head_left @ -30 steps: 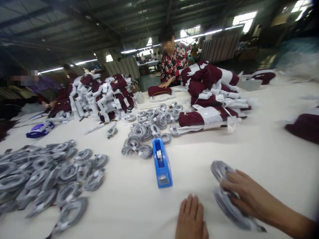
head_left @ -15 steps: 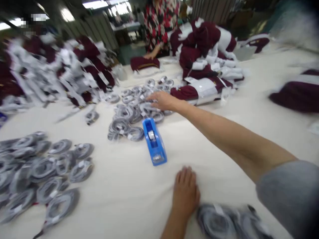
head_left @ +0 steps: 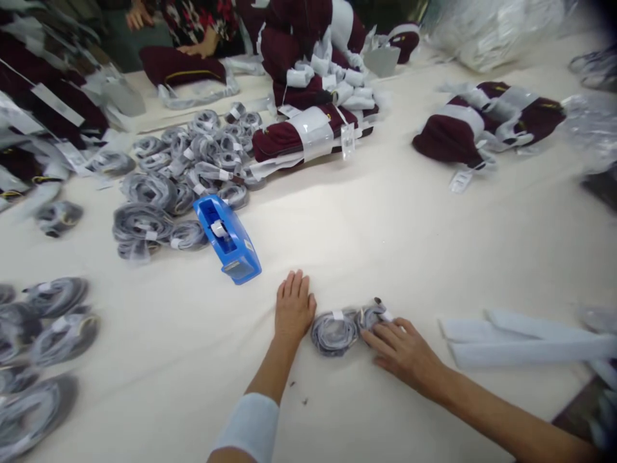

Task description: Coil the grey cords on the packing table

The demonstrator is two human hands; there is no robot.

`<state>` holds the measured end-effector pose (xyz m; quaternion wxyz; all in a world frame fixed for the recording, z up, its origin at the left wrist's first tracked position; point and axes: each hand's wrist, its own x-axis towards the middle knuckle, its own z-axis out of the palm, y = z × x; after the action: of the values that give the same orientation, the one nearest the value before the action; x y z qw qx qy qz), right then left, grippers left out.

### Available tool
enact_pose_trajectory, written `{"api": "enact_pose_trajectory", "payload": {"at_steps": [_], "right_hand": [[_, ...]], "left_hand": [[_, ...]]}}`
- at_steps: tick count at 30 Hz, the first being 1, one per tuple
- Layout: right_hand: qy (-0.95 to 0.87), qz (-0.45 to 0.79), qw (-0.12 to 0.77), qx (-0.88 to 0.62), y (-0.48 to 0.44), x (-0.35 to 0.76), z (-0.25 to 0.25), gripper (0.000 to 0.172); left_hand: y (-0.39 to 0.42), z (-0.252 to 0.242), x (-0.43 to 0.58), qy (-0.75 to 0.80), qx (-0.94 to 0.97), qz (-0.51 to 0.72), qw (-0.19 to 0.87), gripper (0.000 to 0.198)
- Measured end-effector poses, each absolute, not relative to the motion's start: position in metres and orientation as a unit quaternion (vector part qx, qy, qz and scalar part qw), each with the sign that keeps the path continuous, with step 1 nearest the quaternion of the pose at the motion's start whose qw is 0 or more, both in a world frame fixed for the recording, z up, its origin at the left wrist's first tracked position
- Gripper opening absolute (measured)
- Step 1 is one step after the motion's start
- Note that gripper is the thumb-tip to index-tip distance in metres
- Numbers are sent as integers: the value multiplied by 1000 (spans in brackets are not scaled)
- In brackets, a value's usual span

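Note:
My left hand (head_left: 293, 308) lies flat on the pale tabletop with its fingers stretched out, holding nothing. Just to its right is a grey coiled strap (head_left: 333, 333) in clear wrap with a white tab. A smaller grey coil (head_left: 370, 316) with a dark end sits against that one. My right hand (head_left: 407, 354) reaches in from the right, its fingers extended and lightly spread at the edge of the smaller coil. Part of this coil is hidden under the fingertips. Beyond my left hand stands a blue tape dispenser (head_left: 227, 241) with a white roll.
A pile of grey coils (head_left: 178, 164) lies behind the dispenser, with more coils (head_left: 53, 328) at left. Wrapped maroon garments (head_left: 306, 132) are stacked at the back. White strips (head_left: 520, 341) lie at right. Across the table, another person's hand (head_left: 205, 46) rests on a maroon garment.
My right hand has drawn back from the far coil pile to the small coil near me. The view has swung to the right. My left hand stays flat on the table.

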<state>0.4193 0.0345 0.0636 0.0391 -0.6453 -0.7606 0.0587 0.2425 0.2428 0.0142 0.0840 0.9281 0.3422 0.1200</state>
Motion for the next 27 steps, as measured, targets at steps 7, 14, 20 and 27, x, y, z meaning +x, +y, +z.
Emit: {"api": "enact_pose_trajectory", "payload": {"at_steps": [7, 14, 20, 27], "right_hand": [[-720, -15, 174, -671, 48, 409, 86, 55], [-816, 41, 113, -566, 100, 344, 74, 44], [-794, 16, 83, -602, 93, 337, 53, 47], [-790, -39, 188, -582, 124, 341, 86, 72]], "left_hand": [[242, 14, 247, 343, 932, 111, 44, 40], [258, 12, 233, 315, 934, 156, 59, 39], [245, 4, 248, 309, 926, 196, 94, 37], [241, 28, 130, 393, 890, 226, -50, 33]]}}
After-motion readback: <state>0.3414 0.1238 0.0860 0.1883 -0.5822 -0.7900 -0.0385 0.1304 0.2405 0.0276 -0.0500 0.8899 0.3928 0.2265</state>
